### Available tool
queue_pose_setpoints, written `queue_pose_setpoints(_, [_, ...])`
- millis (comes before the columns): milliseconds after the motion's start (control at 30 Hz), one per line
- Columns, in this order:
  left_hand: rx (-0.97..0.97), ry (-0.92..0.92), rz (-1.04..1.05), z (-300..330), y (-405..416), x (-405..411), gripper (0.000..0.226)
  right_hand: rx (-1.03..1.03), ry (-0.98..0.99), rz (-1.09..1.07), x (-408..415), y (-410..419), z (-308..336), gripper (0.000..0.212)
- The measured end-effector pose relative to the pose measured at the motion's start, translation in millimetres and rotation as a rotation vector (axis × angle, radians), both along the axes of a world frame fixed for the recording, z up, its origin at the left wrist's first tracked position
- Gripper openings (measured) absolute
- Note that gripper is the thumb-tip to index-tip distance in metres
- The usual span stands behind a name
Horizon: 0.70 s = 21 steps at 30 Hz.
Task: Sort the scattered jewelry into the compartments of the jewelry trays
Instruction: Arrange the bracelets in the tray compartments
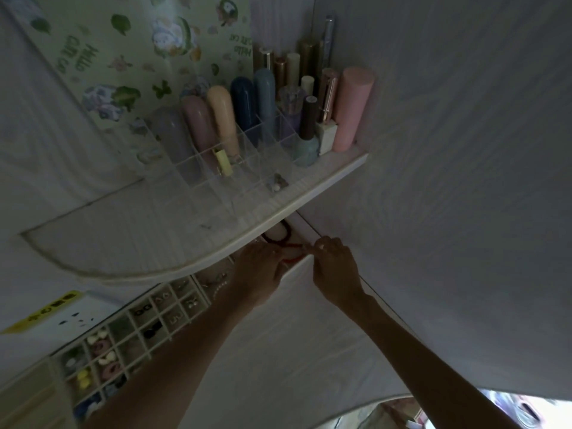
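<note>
A white jewelry tray (145,335) with many small square compartments lies at the lower left, holding earrings, hair clips and small beads. Its far end runs under a white shelf (278,209). Both my hands reach into that far end. My left hand (260,274) and my right hand (334,267) each pinch a thin red cord bracelet (292,247) stretched between them. A dark bead bracelet (280,236) lies just behind, partly hidden by the shelf edge. A pearl strand (219,289) lies in a compartment beside my left wrist.
On the shelf stands a clear acrylic organizer (216,168) with lipsticks, tubes and nail polish bottles. A pink cylinder (353,109) stands at its right end. A white wall rises on the right. A yellow-labelled white box (62,314) sits left of the tray.
</note>
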<state>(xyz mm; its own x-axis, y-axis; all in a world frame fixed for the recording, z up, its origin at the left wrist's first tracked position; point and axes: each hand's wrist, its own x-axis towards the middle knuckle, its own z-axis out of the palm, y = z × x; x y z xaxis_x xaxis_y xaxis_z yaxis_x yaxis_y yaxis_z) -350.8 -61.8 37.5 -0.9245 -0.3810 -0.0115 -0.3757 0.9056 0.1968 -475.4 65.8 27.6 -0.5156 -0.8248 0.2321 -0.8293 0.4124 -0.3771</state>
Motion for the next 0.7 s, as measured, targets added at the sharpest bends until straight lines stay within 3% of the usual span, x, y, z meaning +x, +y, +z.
queue_pose_setpoints(133, [-0.027,-0.127,-0.079,-2,1,1,0.062,0.083,0.158,0.037,9,7,-4,0.051])
queue_pose_setpoints(267, [-0.009,-0.294,-0.113,-1,0,-4,0.053,0.143,0.180,0.009,8,3,-1,0.047])
queue_pose_setpoints(400, [-0.072,-0.193,-0.124,5,1,-4,0.051,0.224,0.199,0.000,8,-9,4,0.030])
queue_pose_setpoints(467, [-0.102,-0.162,-0.112,6,1,-2,0.046,0.189,0.148,-0.011,5,-12,7,0.037])
queue_pose_setpoints(533, [-0.048,-0.194,-0.114,7,1,0,0.053,0.201,0.133,-0.020,3,-14,11,0.044])
queue_pose_setpoints(600, [-0.025,-0.211,-0.121,5,1,1,0.067,0.241,0.186,0.033,1,-20,14,0.032])
queue_pose_setpoints(700, [-0.037,-0.228,-0.121,3,1,-1,0.079,0.403,0.208,0.091,-2,-35,14,0.042])
